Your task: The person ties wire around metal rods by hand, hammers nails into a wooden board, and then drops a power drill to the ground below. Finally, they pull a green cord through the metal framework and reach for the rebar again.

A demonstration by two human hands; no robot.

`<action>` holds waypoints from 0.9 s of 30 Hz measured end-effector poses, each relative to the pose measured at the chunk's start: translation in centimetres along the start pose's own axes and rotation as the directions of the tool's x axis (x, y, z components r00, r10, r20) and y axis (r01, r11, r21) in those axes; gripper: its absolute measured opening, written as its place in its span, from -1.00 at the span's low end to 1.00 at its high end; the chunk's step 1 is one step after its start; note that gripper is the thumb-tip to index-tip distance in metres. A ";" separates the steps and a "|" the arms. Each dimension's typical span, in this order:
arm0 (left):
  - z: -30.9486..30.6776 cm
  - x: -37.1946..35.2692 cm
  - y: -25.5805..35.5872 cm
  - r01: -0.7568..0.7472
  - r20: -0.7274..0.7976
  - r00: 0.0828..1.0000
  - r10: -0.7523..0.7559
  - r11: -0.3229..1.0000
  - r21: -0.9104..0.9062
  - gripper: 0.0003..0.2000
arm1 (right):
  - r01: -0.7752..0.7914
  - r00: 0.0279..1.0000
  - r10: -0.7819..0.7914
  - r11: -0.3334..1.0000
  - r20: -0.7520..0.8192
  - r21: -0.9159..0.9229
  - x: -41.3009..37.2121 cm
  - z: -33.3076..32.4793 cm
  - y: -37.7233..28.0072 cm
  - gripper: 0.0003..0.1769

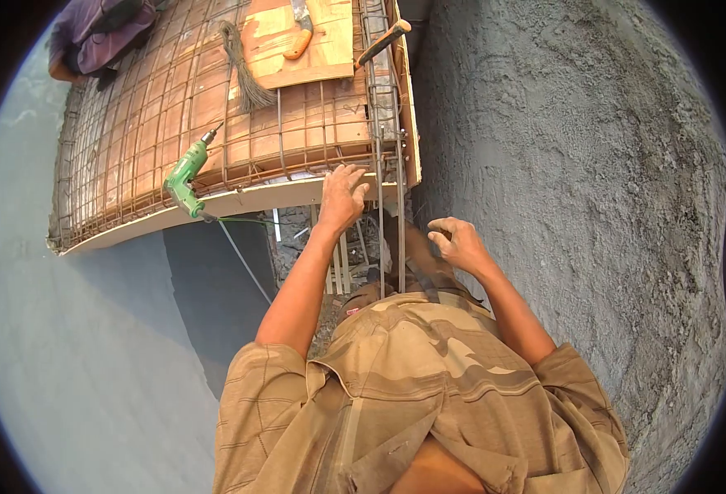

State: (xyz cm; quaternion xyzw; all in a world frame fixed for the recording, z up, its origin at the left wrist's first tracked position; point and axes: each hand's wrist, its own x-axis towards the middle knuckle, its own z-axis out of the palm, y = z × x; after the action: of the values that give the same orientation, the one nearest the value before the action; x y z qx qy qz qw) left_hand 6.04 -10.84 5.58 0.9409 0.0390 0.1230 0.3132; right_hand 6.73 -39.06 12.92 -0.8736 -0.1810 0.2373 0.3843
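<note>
My left hand (342, 196) reaches forward and grips the front edge of a rusty rebar mesh (141, 123) that lies over a wooden formwork slab (239, 198). My right hand (455, 241) hovers lower, just right of two long rebars (399, 230) that run down from the mesh corner toward my waist. Its fingers are curled in, and I see nothing in them. A green electric drill (183, 177) lies on the mesh near the front edge, to the left of my left hand.
On the slab lie a bundle of tie wire (246, 74), a board (322, 58) bearing an orange-handled tool (299, 43), and a wooden handle (384, 41). Another person in purple (100, 33) crouches at the far left corner. A rough plastered wall (577, 148) rises on the right, with a drop below the slab.
</note>
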 end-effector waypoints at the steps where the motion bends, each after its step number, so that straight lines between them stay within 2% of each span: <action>1: -1.0 -0.8 0.8 0.056 0.004 0.998 -0.056 0.997 -0.060 -0.68 | 0.005 0.998 -0.009 0.998 0.063 0.065 -0.5 -1.4 -3.0 -0.71; 2: -2.8 -1.8 2.3 0.112 0.014 0.994 -0.111 0.987 -0.119 -0.67 | 0.004 0.992 -0.020 0.991 0.125 0.131 -0.9 -2.7 -5.9 -0.72; 3: -4.2 -2.9 3.6 0.166 0.029 0.986 -0.163 0.970 -0.179 -0.67 | 0.138 0.972 -0.171 0.970 0.159 0.199 -1.1 -3.5 -8.3 -0.74; 4: -5.4 -4.0 4.3 0.305 0.172 0.948 -0.268 0.920 -0.246 -0.65 | 0.262 0.931 -0.316 0.927 0.180 0.270 -1.3 -4.0 -10.4 -0.76; 6: -7.7 -6.7 5.1 0.578 0.447 0.789 -0.421 0.755 -0.309 -0.62 | 0.359 0.867 -0.440 0.877 0.233 0.320 -1.4 -4.4 -13.6 -0.78; 7: -7.7 -8.5 4.3 0.603 0.506 0.752 -0.422 0.750 -0.271 -0.60 | 0.420 0.817 -0.516 0.838 0.257 0.347 -1.0 -4.3 -14.5 -0.79; 8: -7.3 -10.9 3.1 0.629 0.558 0.710 -0.429 0.743 -0.229 -0.59 | 0.440 0.821 -0.510 0.851 0.255 0.285 -0.6 -4.0 -14.5 -0.79; 11: -6.5 -17.1 2.4 0.691 0.506 0.673 -0.539 0.701 -0.174 -0.58 | 0.490 0.843 -0.496 0.868 0.210 0.084 0.0 -2.1 -12.4 -0.80; 14: -5.4 -21.3 3.0 0.789 0.454 0.608 -0.651 0.560 -0.254 -0.59 | 0.300 0.917 -0.320 0.947 0.240 0.115 -0.2 -1.4 -10.6 -0.80; 18: -4.0 -23.3 3.0 0.873 0.475 0.460 -0.750 0.286 -0.395 -0.61 | 0.223 0.935 -0.267 0.955 0.235 0.198 3.3 -0.4 -11.3 -0.77; 19: -5.0 -22.2 3.7 0.877 0.470 0.454 -0.757 0.287 -0.385 -0.62 | 0.155 0.940 -0.202 0.971 0.277 0.182 5.0 -0.7 -12.9 -0.73; 24: -7.5 -18.1 2.4 0.821 0.301 0.500 -0.812 0.335 -0.461 -0.62 | 0.326 0.928 -0.341 0.939 0.152 0.114 20.6 2.9 -17.5 -0.61; 26: -8.9 -16.4 2.1 0.789 0.206 0.510 -0.835 0.358 -0.500 -0.60 | 0.338 0.928 -0.352 0.934 0.123 0.118 27.5 4.6 -20.8 -0.53; 27: -9.9 -15.8 2.2 0.796 0.183 0.499 -0.847 0.365 -0.483 -0.61 | 0.307 0.939 -0.312 0.950 0.141 0.060 31.9 6.4 -21.4 -0.45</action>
State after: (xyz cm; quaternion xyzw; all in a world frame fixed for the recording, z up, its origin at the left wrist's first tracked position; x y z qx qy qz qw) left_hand -11.76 -9.27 11.30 0.6679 0.4836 0.0014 0.5657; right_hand 26.57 -5.77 16.56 -0.8068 -0.3399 0.2419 0.4184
